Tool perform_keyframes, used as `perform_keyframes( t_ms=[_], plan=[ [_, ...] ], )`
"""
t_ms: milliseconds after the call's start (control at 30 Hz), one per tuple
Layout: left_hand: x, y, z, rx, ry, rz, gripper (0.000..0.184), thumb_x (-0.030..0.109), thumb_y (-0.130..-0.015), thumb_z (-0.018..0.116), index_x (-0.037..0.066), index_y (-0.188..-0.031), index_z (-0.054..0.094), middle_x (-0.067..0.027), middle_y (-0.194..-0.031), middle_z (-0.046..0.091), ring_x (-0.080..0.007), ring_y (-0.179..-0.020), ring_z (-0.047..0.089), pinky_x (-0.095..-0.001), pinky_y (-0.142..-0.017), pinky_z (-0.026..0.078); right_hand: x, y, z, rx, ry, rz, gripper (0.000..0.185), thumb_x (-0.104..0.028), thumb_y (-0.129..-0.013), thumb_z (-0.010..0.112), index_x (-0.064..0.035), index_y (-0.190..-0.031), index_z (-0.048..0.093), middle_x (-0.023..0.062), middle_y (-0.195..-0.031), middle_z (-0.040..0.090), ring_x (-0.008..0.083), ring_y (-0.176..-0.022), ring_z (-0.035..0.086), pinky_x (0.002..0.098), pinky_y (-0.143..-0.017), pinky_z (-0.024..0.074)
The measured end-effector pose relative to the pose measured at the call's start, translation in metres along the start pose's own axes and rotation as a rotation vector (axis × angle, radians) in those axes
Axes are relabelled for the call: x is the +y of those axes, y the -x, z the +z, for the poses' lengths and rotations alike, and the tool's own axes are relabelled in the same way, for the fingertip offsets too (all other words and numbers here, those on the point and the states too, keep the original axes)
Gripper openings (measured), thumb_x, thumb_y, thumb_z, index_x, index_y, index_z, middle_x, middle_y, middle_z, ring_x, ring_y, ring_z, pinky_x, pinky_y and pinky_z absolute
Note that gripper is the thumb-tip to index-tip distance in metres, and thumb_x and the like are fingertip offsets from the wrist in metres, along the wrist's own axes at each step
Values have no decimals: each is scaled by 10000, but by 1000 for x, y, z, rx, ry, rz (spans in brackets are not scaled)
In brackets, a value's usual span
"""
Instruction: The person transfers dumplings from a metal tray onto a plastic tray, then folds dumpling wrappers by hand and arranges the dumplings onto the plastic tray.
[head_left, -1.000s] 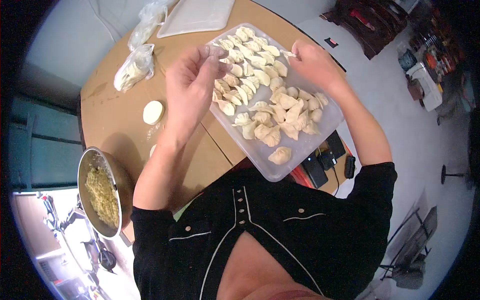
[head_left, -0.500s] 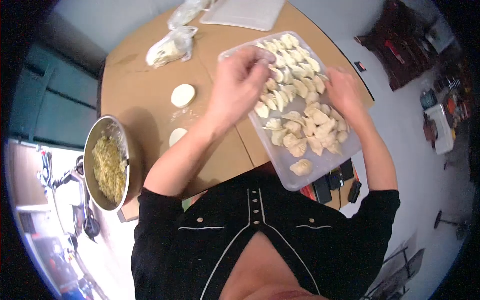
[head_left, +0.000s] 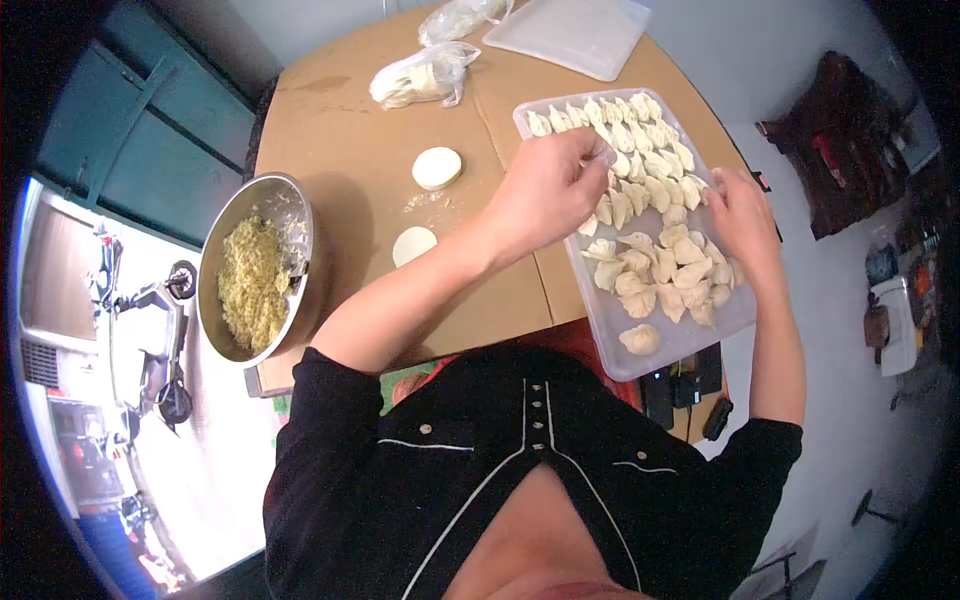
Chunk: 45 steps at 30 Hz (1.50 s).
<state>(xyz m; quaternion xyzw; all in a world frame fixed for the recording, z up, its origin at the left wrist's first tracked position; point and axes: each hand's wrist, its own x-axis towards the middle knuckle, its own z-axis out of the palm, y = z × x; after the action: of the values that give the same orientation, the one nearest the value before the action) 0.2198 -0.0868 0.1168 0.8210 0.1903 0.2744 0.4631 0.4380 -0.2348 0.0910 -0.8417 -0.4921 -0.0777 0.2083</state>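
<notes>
A translucent white tray (head_left: 625,345) carries rows of pale dumplings in its far part and a looser cluster of dumplings (head_left: 690,270) in its near part. One dumpling (head_left: 640,340) lies apart by the near edge. My left hand (head_left: 555,185) hovers over the tray's left side, thumb and fingers pinched together; what they hold, if anything, is hidden. At the tray's right edge is my right hand (head_left: 740,215), fingers closed beside a dumpling at the row's end; its grip is unclear. A stack of round wrappers (head_left: 437,168) and a single wrapper (head_left: 413,246) lie left of the tray.
A metal bowl (head_left: 305,290) of yellowish filling (head_left: 252,285) stands at the table's left edge. Plastic bags (head_left: 425,78) and another tray (head_left: 570,35) lie at the back of the brown table (head_left: 340,130). Dark devices (head_left: 685,385) sit by the near tray corner.
The camera view has turned, so the table and tray appear farther right. My left hand remains pinched over the tray, and my right hand has come down along its right edge.
</notes>
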Motion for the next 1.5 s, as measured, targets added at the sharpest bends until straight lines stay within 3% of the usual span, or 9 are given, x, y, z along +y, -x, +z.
perform_keyframes(
  t_ms=[167,233,267,567,633,800,1000,1233,1500],
  plan=[
    [-1,15,-5,-73,-166,40,197,148,-824,533,-34,-838,608,-248,-748,612,-399,-725,623,-443,-670,483,1,14,-11,-29,-20,-126,242,-177,-818,587,33,-937,600,219,-920,595,389,-903,571,456,-796,438],
    [-6,18,-6,-86,-295,68,221,177,-888,546,-29,-927,615,-111,-655,601,-150,-577,579,-318,-555,470,1,21,-12,-16,-17,-83,229,-172,-823,586,21,-946,600,189,-884,598,355,-855,580,420,-753,447],
    [-4,20,-6,-105,-284,81,221,177,-888,546,-29,-927,615,-111,-655,601,-150,-577,579,-318,-555,470,0,24,-12,-1,-38,-92,217,-167,-827,586,9,-955,600,158,-847,601,322,-807,589,384,-710,456],
    [-19,38,3,-242,-552,115,210,142,-857,570,-29,-959,636,-203,-858,649,-345,-772,643,-401,-699,500,0,52,-6,-27,-180,-126,210,-178,-863,522,5,-878,622,205,-877,608,381,-870,575,448,-781,442],
    [-24,37,9,-186,-474,267,170,122,-823,522,-27,-774,589,-228,-796,609,-404,-770,598,-470,-707,472,3,54,-5,-27,-190,-159,188,-154,-868,525,7,-911,610,180,-866,596,346,-851,564,412,-767,439],
    [-14,26,24,-236,-513,326,151,113,-822,522,-15,-789,594,-210,-858,610,-393,-787,598,-468,-708,473,-3,56,-4,-54,-207,-245,183,-162,-869,544,-6,-940,608,147,-853,588,306,-852,544,385,-770,425],
    [-21,6,57,-311,-573,413,108,79,-780,531,0,-806,601,-198,-878,627,-374,-798,623,-461,-703,496,-11,62,8,2,-127,-310,205,-206,-815,587,-8,-852,623,170,-865,606,350,-903,537,425,-815,428],
    [-10,-2,76,-489,-776,364,113,68,-754,518,-14,-764,595,-225,-788,637,-364,-750,651,-452,-644,523,-30,91,-3,49,-127,-289,195,-103,-755,624,-1,-919,600,144,-911,575,326,-914,512,408,-819,430],
    [-5,-5,78,-476,-777,365,126,64,-727,549,-39,-768,610,-242,-811,631,-376,-746,649,-446,-641,526,-44,114,-4,137,-247,-395,232,-36,-710,676,-3,-925,597,122,-934,562,305,-891,517,382,-780,453]
  ],
)
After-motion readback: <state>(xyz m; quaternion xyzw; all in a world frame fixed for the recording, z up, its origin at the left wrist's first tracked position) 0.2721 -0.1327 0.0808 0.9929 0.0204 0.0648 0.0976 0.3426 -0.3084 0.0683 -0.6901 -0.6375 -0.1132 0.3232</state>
